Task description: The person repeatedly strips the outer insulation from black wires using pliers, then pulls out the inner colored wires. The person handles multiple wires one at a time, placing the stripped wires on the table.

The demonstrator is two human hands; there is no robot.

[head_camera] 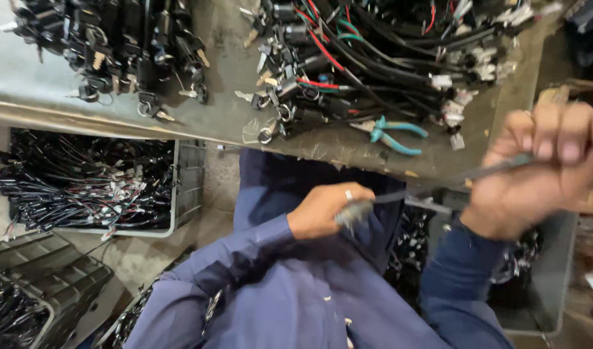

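1. Fingers (335,201) of your left hand (322,210) are curled and pinched round a small grey metal part (353,212), one finger wearing a ring; the part is blurred, so its kind can't be told.
2. Your right hand (542,171) is closed into a fist round a thin dark cable (438,183), fingertips folded over it, thumb hidden.
3. Cable runs taut between both hands, in front of your chest and below the bench edge; looks stretched so it stays straight, judging by the line.
4. Metal bench (232,116) sits above the hands. Two heaps on it: black lock-and-key parts (135,52) to one side, a wire harness pile (387,52) with red and green leads at the middle.
5. Teal-handled pliers (393,134) lie at the harness pile's near edge, close to your hands, untouched.
6. Grey crate (187,187) under the bench holds more black wiring; another bin (555,271) sits under your right forearm.
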